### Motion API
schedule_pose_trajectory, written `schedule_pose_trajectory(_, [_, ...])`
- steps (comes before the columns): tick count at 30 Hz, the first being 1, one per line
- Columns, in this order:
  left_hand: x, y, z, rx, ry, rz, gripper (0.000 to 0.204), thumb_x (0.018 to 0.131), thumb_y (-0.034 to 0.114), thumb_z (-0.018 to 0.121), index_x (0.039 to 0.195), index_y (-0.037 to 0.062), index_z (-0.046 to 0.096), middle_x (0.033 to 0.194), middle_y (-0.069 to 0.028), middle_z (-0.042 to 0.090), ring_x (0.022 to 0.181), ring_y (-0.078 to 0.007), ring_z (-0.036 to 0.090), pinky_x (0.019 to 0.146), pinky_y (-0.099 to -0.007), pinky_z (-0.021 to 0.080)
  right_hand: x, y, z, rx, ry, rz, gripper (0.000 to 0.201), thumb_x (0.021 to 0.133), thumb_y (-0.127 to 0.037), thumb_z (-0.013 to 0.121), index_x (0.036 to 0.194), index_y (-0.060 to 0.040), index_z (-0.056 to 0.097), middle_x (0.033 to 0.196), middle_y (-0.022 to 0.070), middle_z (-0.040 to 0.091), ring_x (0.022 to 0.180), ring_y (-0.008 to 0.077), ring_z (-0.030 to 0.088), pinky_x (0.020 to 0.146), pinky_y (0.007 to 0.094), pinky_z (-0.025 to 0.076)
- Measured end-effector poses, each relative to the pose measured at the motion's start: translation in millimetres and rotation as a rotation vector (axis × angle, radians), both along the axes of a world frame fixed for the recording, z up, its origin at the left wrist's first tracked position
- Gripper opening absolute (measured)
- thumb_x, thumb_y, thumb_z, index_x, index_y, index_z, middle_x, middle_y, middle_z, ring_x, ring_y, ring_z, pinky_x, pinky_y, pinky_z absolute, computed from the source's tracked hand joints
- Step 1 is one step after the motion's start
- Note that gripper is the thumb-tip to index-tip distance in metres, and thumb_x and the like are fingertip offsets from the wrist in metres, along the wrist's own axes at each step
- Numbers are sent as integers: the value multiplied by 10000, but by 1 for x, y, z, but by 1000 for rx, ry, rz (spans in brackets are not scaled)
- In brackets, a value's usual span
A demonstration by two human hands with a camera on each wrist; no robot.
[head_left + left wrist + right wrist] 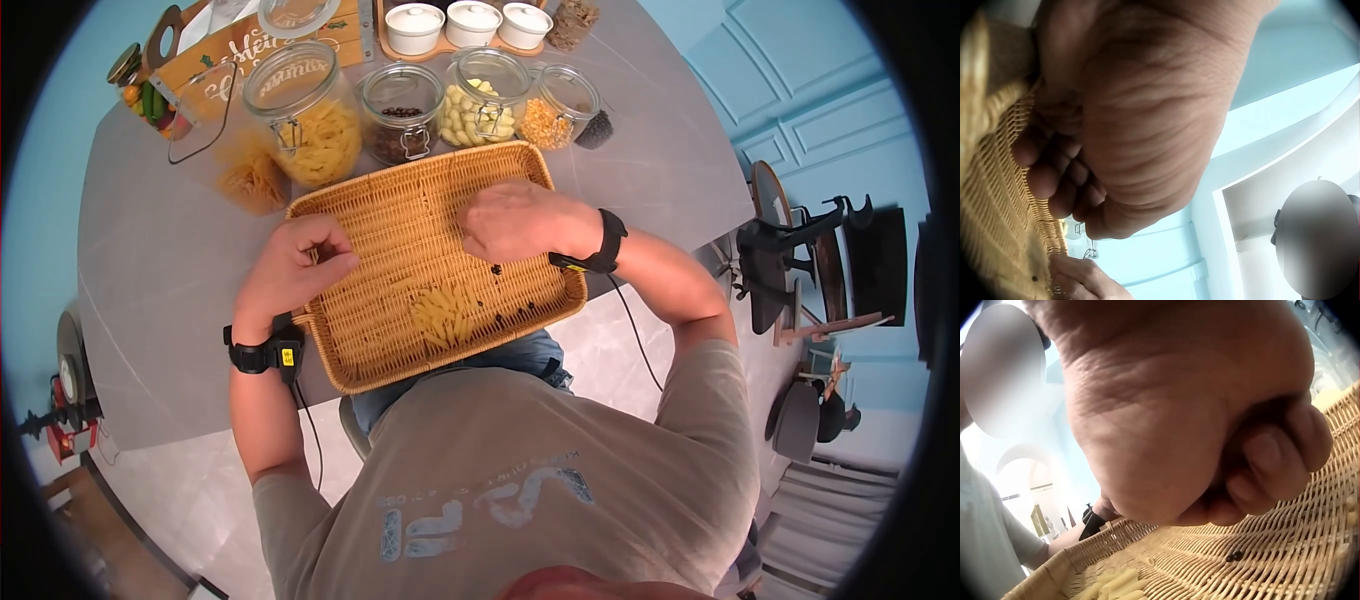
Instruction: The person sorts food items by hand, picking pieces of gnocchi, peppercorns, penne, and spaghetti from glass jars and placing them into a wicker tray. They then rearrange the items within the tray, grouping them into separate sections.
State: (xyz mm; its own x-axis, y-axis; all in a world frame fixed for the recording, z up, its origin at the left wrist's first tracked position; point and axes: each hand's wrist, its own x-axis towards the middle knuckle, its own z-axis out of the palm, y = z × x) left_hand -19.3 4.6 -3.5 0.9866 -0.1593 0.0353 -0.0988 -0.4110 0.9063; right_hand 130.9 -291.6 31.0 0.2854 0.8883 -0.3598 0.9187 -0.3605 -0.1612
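A rectangular wicker basket (385, 205) holds pale penne pasta (445, 315) near its front side and several small dark beans (496, 269). The left hand (300, 262) hangs over the basket's left edge, fingers loosely curled, with a gap between thumb and forefinger and nothing visible in it. Over the right part of the basket, the right hand (525, 220) has its fingers curled inward; whether something small lies inside them is hidden. In the right wrist view, dark beans (1234, 556) and penne (1116, 589) lie below the curled right hand (1191, 419).
Behind the basket stand glass jars of pasta (320, 140), dark beans (402, 140), pale yellow pieces (478, 115) and orange kernels (548, 122). Farther back are lidded white pots (414, 30) on a wooden tray and a wooden box (215, 75). A grey table (150, 290) supports everything.
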Motion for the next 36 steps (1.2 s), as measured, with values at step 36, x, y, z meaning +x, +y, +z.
schedule_pose_trajectory(36, [1, -2, -4, -18, -33, 3, 161, 893, 22, 788, 860, 14, 630, 781, 12, 607, 755, -92, 563, 688, -279, 465, 122, -132, 58, 552, -494, -589, 243, 1003, -239, 700, 1038, -1, 731, 1026, 193, 748, 917, 402, 715, 801, 477, 567])
